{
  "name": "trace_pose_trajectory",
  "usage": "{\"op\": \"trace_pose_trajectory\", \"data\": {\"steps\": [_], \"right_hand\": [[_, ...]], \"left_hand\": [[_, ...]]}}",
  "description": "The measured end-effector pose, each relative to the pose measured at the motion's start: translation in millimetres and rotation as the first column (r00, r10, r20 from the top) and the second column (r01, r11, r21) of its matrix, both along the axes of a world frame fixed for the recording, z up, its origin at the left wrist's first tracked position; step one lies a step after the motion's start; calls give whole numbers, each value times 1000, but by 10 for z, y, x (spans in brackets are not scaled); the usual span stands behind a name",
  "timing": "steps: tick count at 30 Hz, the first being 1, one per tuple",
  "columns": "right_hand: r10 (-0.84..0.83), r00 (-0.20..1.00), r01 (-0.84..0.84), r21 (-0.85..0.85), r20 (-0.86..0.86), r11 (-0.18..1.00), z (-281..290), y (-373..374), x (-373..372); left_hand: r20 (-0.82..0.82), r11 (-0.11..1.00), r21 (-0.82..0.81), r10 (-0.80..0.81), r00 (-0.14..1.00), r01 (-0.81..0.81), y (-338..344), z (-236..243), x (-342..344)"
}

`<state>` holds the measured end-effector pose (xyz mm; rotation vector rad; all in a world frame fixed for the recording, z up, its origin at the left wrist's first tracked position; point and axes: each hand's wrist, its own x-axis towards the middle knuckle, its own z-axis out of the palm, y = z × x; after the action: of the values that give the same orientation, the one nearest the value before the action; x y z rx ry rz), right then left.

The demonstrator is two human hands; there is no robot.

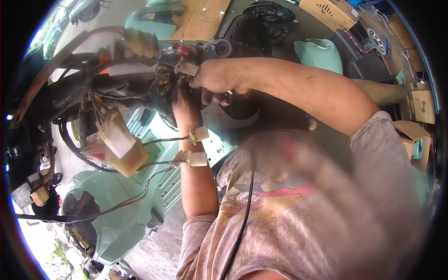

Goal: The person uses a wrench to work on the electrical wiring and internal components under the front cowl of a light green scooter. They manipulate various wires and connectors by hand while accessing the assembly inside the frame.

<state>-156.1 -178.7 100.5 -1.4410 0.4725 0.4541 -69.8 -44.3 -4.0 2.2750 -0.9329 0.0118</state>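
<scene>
My right hand (217, 77) is closed, its fingers curled, beside a bundle of wiring on a scooter's bare front end. A beige plug connector (186, 68) sits at its fingertips, and a small shiny metal bit (229, 92) shows under the fingers; what the hand grips is mostly hidden. My left hand (185, 105) reaches up just below it, fingers drawn in against brass-coloured terminals (162, 77). Whatever those fingers hold cannot be made out. Two white connectors, an upper one (199, 135) and a lower one (197, 159), hang on wires in front of my left forearm.
A large white-and-yellow connector (122, 142) dangles at the left, near the camera. Beneath lie mint-green scooter body panels (109, 214). Dark cables (70, 93) cross the left side. Cardboard boxes (329, 13), a black wheel (268, 11) and another green panel (319, 55) stand farther off.
</scene>
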Motion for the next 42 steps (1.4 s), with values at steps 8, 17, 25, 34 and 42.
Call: {"op": "trace_pose_trajectory", "data": {"steps": [8,17,25,34,42], "right_hand": [[-1,999,20,-350,54,937,-59,-200,-107],[-60,998,60,-14,6,998,-264,-457,67],[-87,996,87,-15,-3,996,-191,-372,-23],[-39,999,39,105,1,994,-282,-623,-183],[-64,996,47,244,60,969,-484,-659,-331]], "left_hand": [[-486,883,-399,-431,760,245,-279,-108,251],[-610,759,-643,-588,531,102,-571,-483,535],[-528,906,-355,-398,751,230,-480,-368,482],[-808,851,-519,-460,368,-75,-640,-114,110],[-396,843,-500,-427,813,199,-646,-300,22]]}}
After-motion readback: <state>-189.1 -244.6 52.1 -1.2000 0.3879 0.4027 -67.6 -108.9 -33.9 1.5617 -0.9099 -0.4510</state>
